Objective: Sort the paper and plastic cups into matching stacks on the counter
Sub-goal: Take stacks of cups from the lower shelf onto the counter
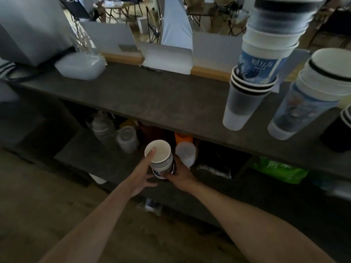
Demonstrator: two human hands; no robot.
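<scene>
Below the counter's front edge I hold a short stack of nested cups (161, 162); its top cup is white paper with an open mouth. My left hand (141, 176) grips the top cup, thumb hooked over its rim. My right hand (179, 174) wraps the lower cups from the right. On the dark counter (152, 97) at the right stands a tall mixed stack (252, 76) of frosted plastic, black-rimmed and blue printed paper cups. Another mixed stack (307, 99) leans beside it. Black cups (340, 131) sit at the far right edge.
A clear plastic lidded box (80, 66) rests at the counter's back left, next to a grey machine (32, 29). White card dividers (167, 57) line the back edge. The shelf below holds bottles (127, 138), an orange-capped container (185, 149) and a green bag (279, 169).
</scene>
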